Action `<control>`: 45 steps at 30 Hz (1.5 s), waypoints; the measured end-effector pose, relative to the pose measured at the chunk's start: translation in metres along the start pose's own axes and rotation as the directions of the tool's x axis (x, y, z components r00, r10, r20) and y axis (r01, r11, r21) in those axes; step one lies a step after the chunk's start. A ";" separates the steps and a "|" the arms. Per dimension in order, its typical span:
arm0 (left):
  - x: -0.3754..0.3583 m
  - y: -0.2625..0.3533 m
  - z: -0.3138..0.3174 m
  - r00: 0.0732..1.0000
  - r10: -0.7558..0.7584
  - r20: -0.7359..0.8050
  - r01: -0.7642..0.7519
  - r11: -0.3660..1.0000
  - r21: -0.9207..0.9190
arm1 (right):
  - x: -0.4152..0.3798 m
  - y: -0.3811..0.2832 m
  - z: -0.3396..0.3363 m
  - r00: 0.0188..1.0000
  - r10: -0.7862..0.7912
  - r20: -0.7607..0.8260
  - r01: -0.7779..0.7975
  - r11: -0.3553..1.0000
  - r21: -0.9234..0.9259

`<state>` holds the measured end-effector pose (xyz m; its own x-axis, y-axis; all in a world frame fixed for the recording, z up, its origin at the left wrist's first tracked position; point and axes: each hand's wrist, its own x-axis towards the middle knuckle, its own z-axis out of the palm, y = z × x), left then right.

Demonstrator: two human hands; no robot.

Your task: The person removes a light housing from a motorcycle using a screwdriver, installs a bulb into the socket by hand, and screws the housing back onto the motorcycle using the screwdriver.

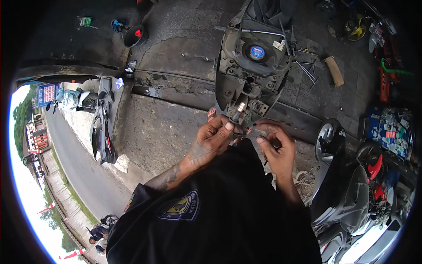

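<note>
My left hand pinches a small bulb by its dark base, between thumb and fingers. The bulb's pale, yellowish tip points up and away from me. Just to the right, my right hand is closed, with its fingers curled around something dark and too small to make out. A small piece with a red part shows between the two hands, by the right fingertips. Both hands are held in front of a partly stripped scooter, close to its exposed brackets. A round blue label sits on its body.
Metal tools and a wooden block lie on the dark floor to the right. A black bucket stands at upper left. Parked motorbikes crowd the lower right. A blue tray of small parts is at far right, the road at left.
</note>
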<state>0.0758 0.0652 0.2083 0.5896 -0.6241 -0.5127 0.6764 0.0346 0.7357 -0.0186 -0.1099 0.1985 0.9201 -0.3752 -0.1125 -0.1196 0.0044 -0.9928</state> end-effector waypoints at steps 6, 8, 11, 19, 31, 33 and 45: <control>0.016 -0.005 0.021 0.997 -0.075 0.017 0.075 0.997 -0.016 | -0.002 0.013 0.025 0.997 -0.018 -0.081 0.013 0.998 -0.067; 0.021 -0.011 0.018 0.998 -0.069 0.008 0.069 0.997 0.025 | -0.008 0.016 0.018 0.994 -0.069 -0.086 0.060 0.993 -0.104; 0.026 -0.012 0.012 1.000 -0.021 0.004 0.021 0.994 0.105 | -0.010 0.016 0.008 0.987 -0.135 -0.083 0.123 0.982 -0.144; 0.033 -0.019 0.022 0.988 0.067 0.142 -0.088 0.985 0.151 | -0.014 0.024 -0.002 0.990 -0.138 -0.032 0.128 0.969 -0.212; 0.019 0.037 0.054 0.889 0.444 0.111 -0.411 0.666 0.623 | -0.001 -0.012 -0.007 0.985 -0.149 -0.089 0.129 0.972 -0.195; 0.012 0.057 0.053 0.869 0.434 0.238 -0.462 0.536 0.707 | 0.001 -0.031 -0.016 0.950 -0.311 -0.031 0.290 0.916 -0.278; -0.004 0.056 0.051 0.798 0.323 0.510 -0.599 0.320 0.734 | -0.012 -0.058 -0.042 0.919 -0.302 0.253 0.389 0.797 -0.462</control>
<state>0.0893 0.0297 0.2744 0.4634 -0.8845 0.0540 -0.4606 -0.1883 0.8674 -0.0379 -0.1444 0.2586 0.9762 -0.1121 0.1859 0.0900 -0.5703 -0.8165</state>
